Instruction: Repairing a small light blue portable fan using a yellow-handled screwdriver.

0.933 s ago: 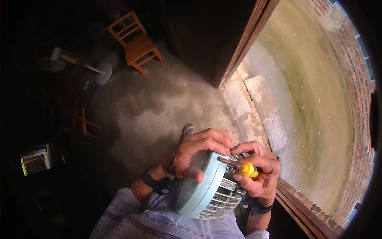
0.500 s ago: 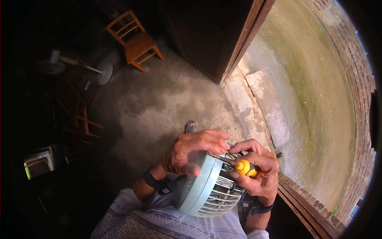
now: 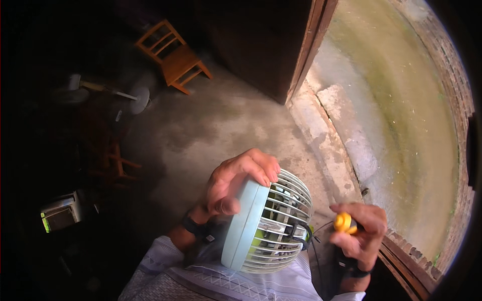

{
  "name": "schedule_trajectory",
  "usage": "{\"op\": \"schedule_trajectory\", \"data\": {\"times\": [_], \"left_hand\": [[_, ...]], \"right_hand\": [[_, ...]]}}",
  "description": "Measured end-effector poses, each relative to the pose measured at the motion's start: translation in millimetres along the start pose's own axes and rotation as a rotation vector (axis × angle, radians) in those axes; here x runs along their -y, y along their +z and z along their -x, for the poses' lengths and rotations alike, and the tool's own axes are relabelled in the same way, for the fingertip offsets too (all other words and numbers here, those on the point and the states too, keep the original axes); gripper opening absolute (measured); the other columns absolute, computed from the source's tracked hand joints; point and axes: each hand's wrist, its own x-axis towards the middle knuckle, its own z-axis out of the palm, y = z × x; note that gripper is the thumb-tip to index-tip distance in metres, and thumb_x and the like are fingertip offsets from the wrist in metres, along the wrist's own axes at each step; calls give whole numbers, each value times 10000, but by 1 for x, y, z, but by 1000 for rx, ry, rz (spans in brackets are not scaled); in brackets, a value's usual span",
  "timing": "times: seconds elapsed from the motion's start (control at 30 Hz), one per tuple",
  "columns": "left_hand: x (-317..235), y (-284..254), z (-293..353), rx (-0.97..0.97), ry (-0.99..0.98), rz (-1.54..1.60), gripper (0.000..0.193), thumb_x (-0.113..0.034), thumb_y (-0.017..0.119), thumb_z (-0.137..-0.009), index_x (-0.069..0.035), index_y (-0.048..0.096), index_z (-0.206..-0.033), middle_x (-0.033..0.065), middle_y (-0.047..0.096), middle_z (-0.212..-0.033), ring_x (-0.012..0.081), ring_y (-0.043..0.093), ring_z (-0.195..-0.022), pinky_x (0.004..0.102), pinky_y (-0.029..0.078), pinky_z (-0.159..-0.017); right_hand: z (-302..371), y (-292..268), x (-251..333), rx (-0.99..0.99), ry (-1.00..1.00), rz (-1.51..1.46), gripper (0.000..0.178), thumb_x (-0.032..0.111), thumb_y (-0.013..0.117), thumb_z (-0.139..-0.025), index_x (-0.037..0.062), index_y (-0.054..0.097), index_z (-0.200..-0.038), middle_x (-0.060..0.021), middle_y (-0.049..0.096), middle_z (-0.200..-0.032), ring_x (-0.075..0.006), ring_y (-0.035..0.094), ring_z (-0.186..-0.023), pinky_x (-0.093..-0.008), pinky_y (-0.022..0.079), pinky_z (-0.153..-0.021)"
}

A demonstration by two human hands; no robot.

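A small fan (image 3: 247, 226) with a pale blue-green rim and a domed wire cage rests against my lap, tilted with the cage facing right. Closed over the fan's upper edge is my left hand (image 3: 241, 179), its thumb on the near side of the rim and its fingers at the cage. Off to the right of the cage, my right hand (image 3: 364, 231) grips a screwdriver (image 3: 344, 222) by its yellow and dark handle; the shaft cannot be made out. A black cable (image 3: 303, 236) is looped at the cage's outer side. Green fan parts show through the wires.
A wooden chair (image 3: 179, 62) stands on the concrete floor ahead. At the left are a white stand fan (image 3: 140, 100) and a wooden frame (image 3: 118, 160) in shadow. A door (image 3: 301, 55) and stone threshold (image 3: 326, 135) lie ahead right, with a yard beyond.
My right hand has drawn away from the cage to the right, taking the screwdriver with it. My left hand stays on the fan's upper edge. The whole view has shifted slightly.
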Motion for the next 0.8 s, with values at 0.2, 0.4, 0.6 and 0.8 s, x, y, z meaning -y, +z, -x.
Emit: {"op": "schedule_trajectory", "data": {"times": [0.2,0.4,0.6,0.8], "left_hand": [[-6,-2,-11,110,-49,4,696,-708,698,-868,-25,671,-1001,125,592,-1029,254,603,-1007,412,494,-901],[-3,7,-13,160,-73,-5,584,-611,650,-885,-34,660,-976,112,557,-999,237,572,-959,395,474,-866],[-2,11,-4,50,-137,100,454,-500,613,-852,-56,583,-941,91,499,-990,229,505,-981,387,414,-913],[3,6,1,-64,-169,245,402,-474,620,-840,-84,543,-895,71,484,-983,207,457,-965,349,390,-902]], "right_hand": [[14,-34,34,218,135,152,542,527,831,-813,0,815,-936,-36,556,-546,-169,520,-441,-323,351,-462],[18,-40,49,253,181,296,513,521,803,-815,16,822,-899,-33,519,-528,-168,480,-424,-337,325,-466],[9,-38,57,250,11,432,456,483,820,-816,41,819,-924,-20,520,-544,-168,484,-429,-344,320,-458],[-3,-36,60,330,-32,504,438,452,823,-799,37,811,-940,-37,552,-568,-178,516,-457,-336,337,-478]]}}
